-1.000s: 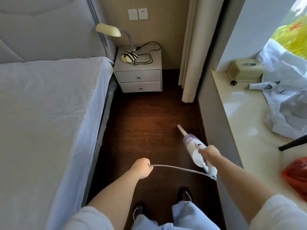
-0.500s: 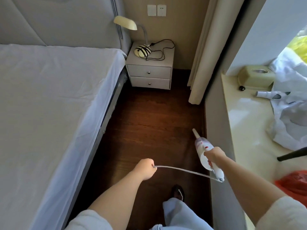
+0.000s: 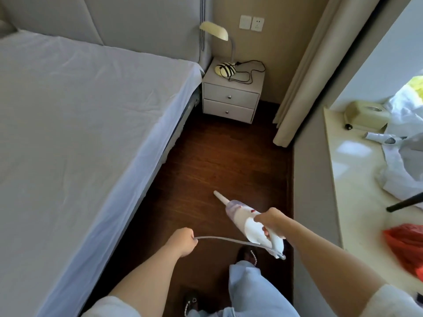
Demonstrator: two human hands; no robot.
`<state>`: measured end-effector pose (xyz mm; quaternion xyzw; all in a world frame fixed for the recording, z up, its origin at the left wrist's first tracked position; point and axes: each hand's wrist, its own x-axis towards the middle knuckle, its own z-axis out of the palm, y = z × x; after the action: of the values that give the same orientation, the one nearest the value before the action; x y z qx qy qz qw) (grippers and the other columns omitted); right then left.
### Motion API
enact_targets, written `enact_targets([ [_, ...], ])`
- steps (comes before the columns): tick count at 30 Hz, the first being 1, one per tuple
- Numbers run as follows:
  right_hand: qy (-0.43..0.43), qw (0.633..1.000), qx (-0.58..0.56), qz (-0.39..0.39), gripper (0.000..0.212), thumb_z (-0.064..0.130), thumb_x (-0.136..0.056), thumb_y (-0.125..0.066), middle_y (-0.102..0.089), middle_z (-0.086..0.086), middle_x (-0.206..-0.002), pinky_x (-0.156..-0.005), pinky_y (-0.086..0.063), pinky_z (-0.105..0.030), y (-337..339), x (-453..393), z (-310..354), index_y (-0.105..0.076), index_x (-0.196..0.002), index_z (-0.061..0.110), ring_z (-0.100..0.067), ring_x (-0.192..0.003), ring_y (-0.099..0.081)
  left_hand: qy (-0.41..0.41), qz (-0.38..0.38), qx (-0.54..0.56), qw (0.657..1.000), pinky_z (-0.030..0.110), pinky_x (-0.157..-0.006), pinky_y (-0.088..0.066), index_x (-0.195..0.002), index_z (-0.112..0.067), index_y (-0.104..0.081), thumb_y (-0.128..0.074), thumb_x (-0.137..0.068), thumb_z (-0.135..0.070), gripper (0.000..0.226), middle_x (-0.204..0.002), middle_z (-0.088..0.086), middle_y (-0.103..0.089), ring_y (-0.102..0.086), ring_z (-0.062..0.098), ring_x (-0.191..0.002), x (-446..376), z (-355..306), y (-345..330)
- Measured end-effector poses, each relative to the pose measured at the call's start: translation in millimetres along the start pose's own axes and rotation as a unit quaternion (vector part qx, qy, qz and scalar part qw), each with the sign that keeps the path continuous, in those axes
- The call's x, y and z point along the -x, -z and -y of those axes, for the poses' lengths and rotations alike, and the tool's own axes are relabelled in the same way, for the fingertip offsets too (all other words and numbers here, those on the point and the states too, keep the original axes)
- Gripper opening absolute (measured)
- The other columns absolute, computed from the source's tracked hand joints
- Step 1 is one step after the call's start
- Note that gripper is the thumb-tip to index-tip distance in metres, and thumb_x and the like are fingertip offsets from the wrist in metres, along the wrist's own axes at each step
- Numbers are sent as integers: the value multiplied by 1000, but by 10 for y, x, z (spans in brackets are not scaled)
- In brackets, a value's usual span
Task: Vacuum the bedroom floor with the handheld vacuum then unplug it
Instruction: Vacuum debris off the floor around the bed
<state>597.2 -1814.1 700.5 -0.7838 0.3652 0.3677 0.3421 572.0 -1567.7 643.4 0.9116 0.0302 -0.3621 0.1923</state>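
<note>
A white handheld vacuum (image 3: 242,216) with a clear dust cup and a narrow nozzle points down and forward over the dark wooden floor (image 3: 219,165). My right hand (image 3: 271,221) grips its handle. A grey power cord (image 3: 229,240) runs from the handle's rear end leftward to my left hand (image 3: 183,240), which is closed around it. The cord hangs in a shallow curve between both hands. A wall socket (image 3: 257,24) sits above the nightstand; nothing is plugged into it.
A bed (image 3: 75,124) with a white sheet fills the left. A white nightstand (image 3: 232,97) with a lamp and black cable stands ahead. A curtain (image 3: 297,88) hangs at right of it. A window ledge (image 3: 352,188) on the right holds bags, a tissue box and a red bag. My feet are below.
I have stepped forward along the aisle and the view has turned right. Both hands keep their grips; the vacuum nozzle has swung slightly leftward.
</note>
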Motion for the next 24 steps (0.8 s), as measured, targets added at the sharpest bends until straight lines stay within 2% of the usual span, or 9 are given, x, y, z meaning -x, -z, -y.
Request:
enact_targets([
  [2, 10, 1000, 14, 20, 48, 28, -97, -53, -61, -15, -124, -82, -40, -34, -158, 112, 101, -48, -135, -2, -29, -115, -58, 6, -11, 7, 1000, 21, -76, -41, -107, -12, -60, -45, -98, -28, 24, -111, 4, -62, -59, 17, -100, 108, 131, 9],
  [6, 15, 999, 7, 48, 44, 29, -99, -51, -58, -14, -130, -90, -45, -35, -429, 170, 203, -51, -131, -1, -28, -119, -55, 25, -32, 25, 999, 21, -74, -42, -100, -14, -60, -46, -97, -30, 22, -105, 3, -64, -57, 14, -89, 257, 322, 51],
  [9, 49, 999, 16, 5, 37, 28, -95, -59, -65, -12, -119, -71, -46, -30, -484, 92, 170, -60, -118, -1, -26, -98, -63, 44, -47, 30, 998, 21, -72, -41, -91, -19, -57, -48, -96, -30, 16, -96, 0, -61, -53, 11, -81, 318, 400, 91],
  [11, 46, 999, 16, -8, 37, 28, -94, -60, -65, -12, -114, -71, -45, -30, -382, 44, 104, -60, -116, -1, -25, -96, -62, 49, -50, 33, 997, 21, -72, -42, -89, -19, -57, -50, -95, -30, 14, -95, 0, -61, -54, 11, -82, 328, 326, 85],
  [15, 10, 1000, 5, -2, 41, 29, -96, -56, -63, -12, -107, -79, -47, -33, 14, -23, -110, -57, -122, -2, -28, -111, -61, 23, -41, 20, 999, 20, -73, -42, -100, -14, -62, -50, -96, -29, 19, -105, 4, -63, -55, 12, -85, 303, -113, 6],
  [17, 14, 999, -25, 13, 39, 21, -96, -55, -64, -19, -119, -87, -50, -40, 317, -40, -315, -55, -126, -5, -35, -118, -59, -5, -45, 13, 999, 20, -74, -42, -102, -11, -61, -50, -96, -28, 21, -107, 5, -63, -55, 12, -88, 234, -472, -38],
  [19, 35, 997, -62, -9, 36, 10, -92, -56, -60, -28, -125, -83, -52, -44, 584, -86, -498, -56, -124, -9, -43, -118, -56, -27, -39, 7, 999, 21, -76, -42, -103, -10, -62, -49, -96, -27, 22, -107, 6, -63, -58, 15, -94, 186, -798, -96],
  [21, 10, 997, -78, -27, 37, 12, -94, -55, -59, -26, -127, -79, -48, -37, 819, -123, -705, -55, -126, -6, -41, -119, -56, -43, -24, 2, 999, 23, -77, -44, -105, -10, -62, -48, -96, -27, 24, -107, 6, -64, -60, 18, -97, 145, -1120, -200],
  [24, -31, 992, -117, -40, 37, 20, -98, -52, -60, -20, -124, -88, -49, -34, 1111, -205, -966, -55, -126, -4, -31, -116, -58, -64, -6, -13, 998, 25, -79, -46, -109, -10, -62, -48, -97, -27, 25, -108, 7, -64, -61, 20, -98, 91, -1492, -335],
])
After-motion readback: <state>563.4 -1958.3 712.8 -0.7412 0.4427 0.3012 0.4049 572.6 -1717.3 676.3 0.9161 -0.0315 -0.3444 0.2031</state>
